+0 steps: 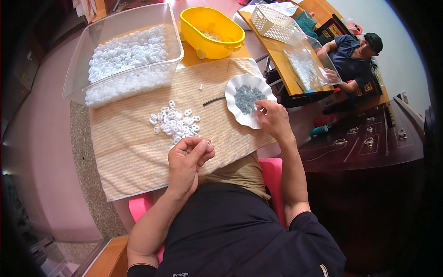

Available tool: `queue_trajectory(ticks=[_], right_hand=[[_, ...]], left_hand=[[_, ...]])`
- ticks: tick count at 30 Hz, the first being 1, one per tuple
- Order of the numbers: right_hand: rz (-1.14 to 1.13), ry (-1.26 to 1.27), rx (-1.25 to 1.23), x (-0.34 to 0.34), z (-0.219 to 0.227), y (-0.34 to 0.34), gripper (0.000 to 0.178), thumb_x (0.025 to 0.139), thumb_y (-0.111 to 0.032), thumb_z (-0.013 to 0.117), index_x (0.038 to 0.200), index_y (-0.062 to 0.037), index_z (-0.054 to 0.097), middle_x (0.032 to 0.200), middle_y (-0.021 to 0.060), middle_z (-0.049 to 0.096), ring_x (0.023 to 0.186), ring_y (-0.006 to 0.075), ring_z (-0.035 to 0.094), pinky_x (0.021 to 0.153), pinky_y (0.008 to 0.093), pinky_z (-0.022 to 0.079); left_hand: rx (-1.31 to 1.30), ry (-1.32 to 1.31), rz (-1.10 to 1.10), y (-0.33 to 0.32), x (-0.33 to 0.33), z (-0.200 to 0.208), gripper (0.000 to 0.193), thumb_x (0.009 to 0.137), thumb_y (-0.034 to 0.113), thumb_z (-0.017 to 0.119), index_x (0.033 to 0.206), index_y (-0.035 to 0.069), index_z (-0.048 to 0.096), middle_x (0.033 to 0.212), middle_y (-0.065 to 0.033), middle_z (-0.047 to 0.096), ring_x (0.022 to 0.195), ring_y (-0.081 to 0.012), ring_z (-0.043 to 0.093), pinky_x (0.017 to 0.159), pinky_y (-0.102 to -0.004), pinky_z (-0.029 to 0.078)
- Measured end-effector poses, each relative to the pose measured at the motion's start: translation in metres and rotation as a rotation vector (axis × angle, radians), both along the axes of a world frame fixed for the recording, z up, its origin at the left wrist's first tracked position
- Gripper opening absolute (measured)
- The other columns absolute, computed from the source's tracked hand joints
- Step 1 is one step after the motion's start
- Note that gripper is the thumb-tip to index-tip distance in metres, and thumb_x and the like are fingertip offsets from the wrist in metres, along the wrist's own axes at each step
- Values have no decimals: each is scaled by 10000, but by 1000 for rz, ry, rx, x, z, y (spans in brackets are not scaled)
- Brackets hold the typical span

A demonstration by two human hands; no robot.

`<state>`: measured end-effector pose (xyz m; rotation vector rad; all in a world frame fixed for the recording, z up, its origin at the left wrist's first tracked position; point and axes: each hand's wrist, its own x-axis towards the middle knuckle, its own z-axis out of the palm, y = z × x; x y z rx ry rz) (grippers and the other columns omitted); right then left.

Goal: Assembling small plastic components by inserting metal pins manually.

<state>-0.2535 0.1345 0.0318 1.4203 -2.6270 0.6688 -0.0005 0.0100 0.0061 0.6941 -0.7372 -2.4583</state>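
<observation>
My left hand [189, 159] is closed in a pinch near the table's front edge. A small white plastic piece [208, 142] shows between its thumb and fingertips. Just beyond it lies a loose heap of white oval plastic pieces with two holes [173, 123]. My right hand [275, 119] reaches over the near right rim of a white scalloped dish [236, 117]. Its thumb and fingers are drawn together at many tiny grey metal-looking bits [247, 98] in the dish; whatever is between the fingertips is too small to make out.
A clear plastic bin [74, 83] full of white pieces stands at the far left, beside a yellow wheeled tub [212, 46]. A thin black rod [213, 101] lies on the striped cloth [124, 152]. At far right, another person [353, 60] handles a clear bin [334, 69].
</observation>
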Motion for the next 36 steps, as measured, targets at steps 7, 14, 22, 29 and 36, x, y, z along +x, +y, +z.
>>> queue_trajectory(ticks=[7, 14, 22, 29, 36], right_hand=[[-4, 23, 77, -7, -2, -3, 204, 789, -99, 619, 975, -33, 670, 816, 146, 683, 790, 315, 669, 732, 380, 520], [-16, 5, 121, -7, 0, -9, 172, 783, -99, 626, 934, -26, 662, 800, 168, 675, 784, 328, 669, 715, 388, 523], [60, 14, 77, -11, -1, -5, 132, 763, -80, 630, 878, -20, 657, 784, 181, 660, 768, 337, 663, 691, 389, 523], [66, -17, 23, -6, -4, -7, 103, 759, -68, 577, 823, -47, 656, 809, 186, 645, 801, 362, 638, 717, 436, 503], [68, -5, 16, -6, -4, -6, 75, 744, -71, 587, 797, -34, 628, 784, 197, 636, 786, 377, 630, 715, 454, 492]], left_hand=[[-9, -12, -14, 1, 0, 0, 111, 881, 43, 648, 972, 4, 596, 902, -84, 653, 797, -146, 655, 736, -271, 576], [-8, -13, -12, 0, 0, 1, 120, 874, 53, 662, 967, 2, 605, 867, -75, 658, 782, -141, 657, 737, -267, 573], [-12, -36, -34, 1, 0, 4, 115, 870, 33, 657, 967, 15, 597, 888, -69, 643, 782, -139, 640, 713, -261, 565], [-19, -58, -24, 2, -1, 4, 110, 870, 30, 655, 960, 19, 594, 861, -62, 636, 768, -133, 637, 697, -252, 562], [-12, -44, -25, 2, -2, -1, 117, 866, 29, 661, 960, 5, 595, 869, -84, 649, 770, -146, 648, 712, -272, 573]])
